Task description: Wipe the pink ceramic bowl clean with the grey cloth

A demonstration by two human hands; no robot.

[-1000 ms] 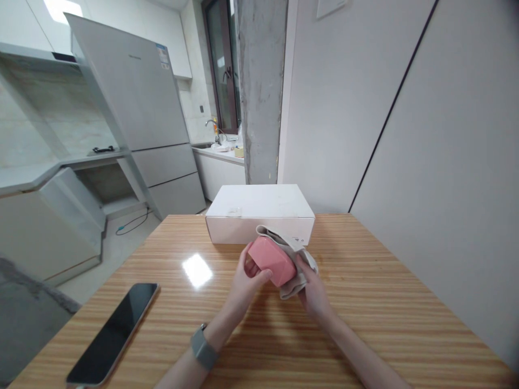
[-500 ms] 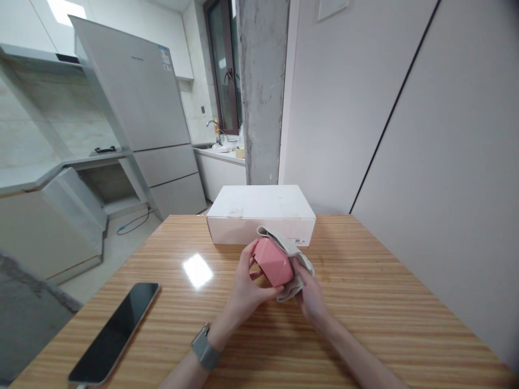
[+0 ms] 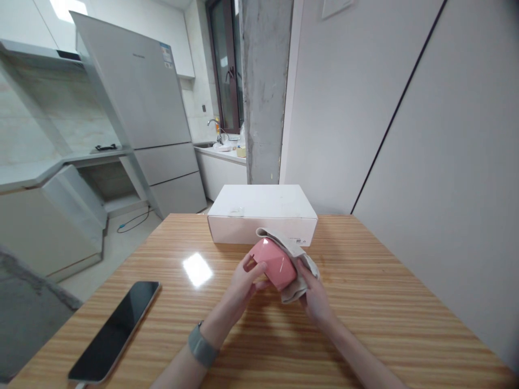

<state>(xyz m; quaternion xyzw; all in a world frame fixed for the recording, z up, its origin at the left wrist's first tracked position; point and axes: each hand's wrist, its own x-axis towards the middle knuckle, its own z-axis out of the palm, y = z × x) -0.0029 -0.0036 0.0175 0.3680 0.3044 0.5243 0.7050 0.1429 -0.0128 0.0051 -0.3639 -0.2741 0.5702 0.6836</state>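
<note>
Above the middle of the table, a glossy pink faceted vessel [image 3: 274, 263] is tilted between my hands. It looks like a small bowl or cup; its opening cannot be made out clearly. My left hand [image 3: 245, 281] grips its left end, thumb across the near face and other fingers around the edge. Along its right side lies a folded pale grey cloth [image 3: 295, 292]. My right hand [image 3: 314, 294] holds that cloth from the right and presses it to the vessel, with some fingers hidden behind the cloth.
A long white box [image 3: 261, 229] stands behind my hands. At the left lies a black phone [image 3: 115, 332] with a cable at its lower end. The wood-grain table [image 3: 389, 302] ends near a white wall at right. A fridge [image 3: 133, 92] stands beyond, left.
My left hand has shifted its grip: the thumb has moved from the vessel's lower edge up onto its face. Vessel, cloth and right hand have moved slightly right.
</note>
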